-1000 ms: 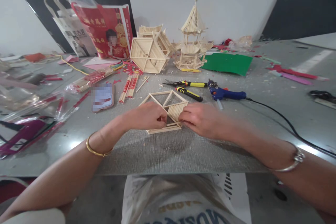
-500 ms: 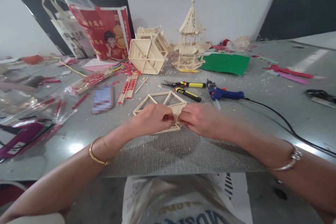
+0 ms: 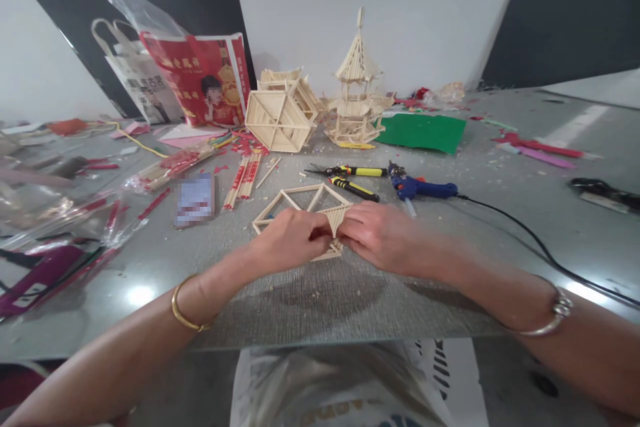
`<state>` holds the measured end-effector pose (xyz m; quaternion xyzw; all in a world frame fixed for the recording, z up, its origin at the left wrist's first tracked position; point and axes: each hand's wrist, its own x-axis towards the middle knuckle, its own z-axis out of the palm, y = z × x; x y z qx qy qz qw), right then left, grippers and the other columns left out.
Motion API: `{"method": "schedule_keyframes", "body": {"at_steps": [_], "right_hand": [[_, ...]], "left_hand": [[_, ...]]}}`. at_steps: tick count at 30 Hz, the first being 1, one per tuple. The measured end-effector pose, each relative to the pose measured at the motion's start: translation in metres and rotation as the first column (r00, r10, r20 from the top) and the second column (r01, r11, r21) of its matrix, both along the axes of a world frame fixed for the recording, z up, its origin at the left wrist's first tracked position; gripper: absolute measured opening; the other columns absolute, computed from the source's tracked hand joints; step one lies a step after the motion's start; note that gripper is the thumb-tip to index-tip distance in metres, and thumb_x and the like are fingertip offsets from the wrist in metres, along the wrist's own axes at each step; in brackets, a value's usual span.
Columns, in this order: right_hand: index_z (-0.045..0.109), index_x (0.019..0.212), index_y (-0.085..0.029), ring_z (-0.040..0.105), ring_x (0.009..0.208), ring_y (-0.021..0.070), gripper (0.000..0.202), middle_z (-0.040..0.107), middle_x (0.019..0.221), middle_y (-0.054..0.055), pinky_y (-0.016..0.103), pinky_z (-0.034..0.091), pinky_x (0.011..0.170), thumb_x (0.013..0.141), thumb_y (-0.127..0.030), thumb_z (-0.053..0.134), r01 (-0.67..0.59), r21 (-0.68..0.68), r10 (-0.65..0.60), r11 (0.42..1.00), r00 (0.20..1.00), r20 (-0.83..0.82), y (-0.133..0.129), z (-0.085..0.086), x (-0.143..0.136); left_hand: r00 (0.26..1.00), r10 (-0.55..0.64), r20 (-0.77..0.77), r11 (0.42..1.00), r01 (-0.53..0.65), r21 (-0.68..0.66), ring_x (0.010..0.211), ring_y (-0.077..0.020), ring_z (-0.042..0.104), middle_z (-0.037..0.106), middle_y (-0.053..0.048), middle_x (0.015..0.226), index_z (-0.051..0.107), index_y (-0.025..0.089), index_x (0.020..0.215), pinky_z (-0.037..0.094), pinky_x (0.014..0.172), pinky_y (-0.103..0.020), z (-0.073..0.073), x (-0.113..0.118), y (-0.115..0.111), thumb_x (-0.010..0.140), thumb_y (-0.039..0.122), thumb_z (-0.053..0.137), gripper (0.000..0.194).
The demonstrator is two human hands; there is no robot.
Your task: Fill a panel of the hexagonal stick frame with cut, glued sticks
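While the left hand (image 3: pixel 299 238) and right hand (image 3: pixel 375 235) curl inward over the slatted wedge (image 3: pixel 336 216) of the hexagonal stick frame (image 3: pixel 316 197), flat on the table (image 3: pixel 295 313), I can't tell how tightly they close or on what, but light, even pressure should keep it flush.

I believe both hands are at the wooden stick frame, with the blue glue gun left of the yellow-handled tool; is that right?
Not quite: the head view shows the blue glue gun right of the yellow-handled tool. The left hand and right hand are indeed at the wooden stick frame.
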<state>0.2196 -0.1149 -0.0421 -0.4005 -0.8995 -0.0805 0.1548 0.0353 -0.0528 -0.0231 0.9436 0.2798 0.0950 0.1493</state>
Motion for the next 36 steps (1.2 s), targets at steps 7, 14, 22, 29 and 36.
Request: {"method": "schedule_keyframes", "body": {"at_steps": [7, 14, 22, 29, 36], "right_hand": [[0.062, 0.083, -0.011, 0.055, 0.078, 0.019, 0.022, 0.063, 0.082, 0.011, 0.034, 0.041, 0.075, 0.09, -0.014, 0.041, 0.02, 0.015, -0.02, 1.0, 1.0, 0.002, 0.0, 0.0, -0.005], [0.062, 0.096, -0.015, 0.057, 0.085, 0.0186, 0.024, 0.064, 0.09, 0.009, 0.03, 0.043, 0.074, 0.091, -0.032, 0.046, 0.184, -0.034, -0.187, 0.982, 0.968, -0.167, 0.013, 0.023, 0.021], [0.068, 0.07, -0.013, 0.06, 0.07, 0.0215, 0.027, 0.065, 0.073, 0.011, 0.031, 0.045, 0.063, 0.07, -0.04, 0.065, 0.557, -0.304, -0.471, 0.773, 0.824, 0.315, 0.103, 0.05, 0.041], [0.057, 0.047, -0.019, 0.055, 0.052, 0.0215, 0.016, 0.053, 0.048, 0.004, 0.032, 0.041, 0.05, 0.059, -0.022, 0.066, 0.586, -0.433, -0.505, 0.685, 0.81, 0.298, 0.138, 0.016, 0.015], [0.056, 0.064, -0.015, 0.057, 0.051, 0.0206, 0.01, 0.058, 0.054, 0.009, 0.031, 0.042, 0.05, 0.07, -0.012, 0.048, 0.532, -0.471, -0.603, 0.704, 0.798, 0.0, 0.14, 0.033, 0.005]], "left_hand": [[0.998, 0.053, 0.033, 0.993, -0.049, -0.107, 0.058, -0.0104, 0.053, 0.061, 0.002, 0.061, 0.063, 0.017, 0.07, 0.033, 0.055, -0.021, 0.002, 0.003, -0.002, 0.074, 0.02, 0.052, 0.013], [0.97, 0.166, 0.178, 0.982, -0.145, -0.124, 0.053, -0.0079, 0.044, 0.051, 0.005, 0.054, 0.057, 0.017, 0.062, 0.031, 0.053, -0.02, 0.014, -0.004, 0.004, 0.068, 0.016, 0.05, 0.01], [0.803, 0.408, 0.434, 0.879, -0.218, -0.424, 0.043, -0.0057, 0.035, 0.051, 0.005, 0.05, 0.055, 0.017, 0.064, 0.024, 0.043, -0.019, 0.025, -0.021, 0.027, 0.068, 0.027, 0.053, 0.011], [0.634, 0.601, 0.486, 0.708, -0.141, -0.692, 0.038, -0.0042, 0.032, 0.049, 0.005, 0.046, 0.052, 0.016, 0.06, 0.021, 0.039, -0.019, 0.0, -0.038, 0.028, 0.064, 0.027, 0.056, 0.012], [0.42, 0.732, 0.537, 0.58, 0.03, -0.814, 0.035, -0.0023, 0.03, 0.047, 0.004, 0.045, 0.048, 0.015, 0.053, 0.014, 0.037, -0.019, -0.007, -0.044, 0.038, 0.062, 0.018, 0.054, 0.011]]}}
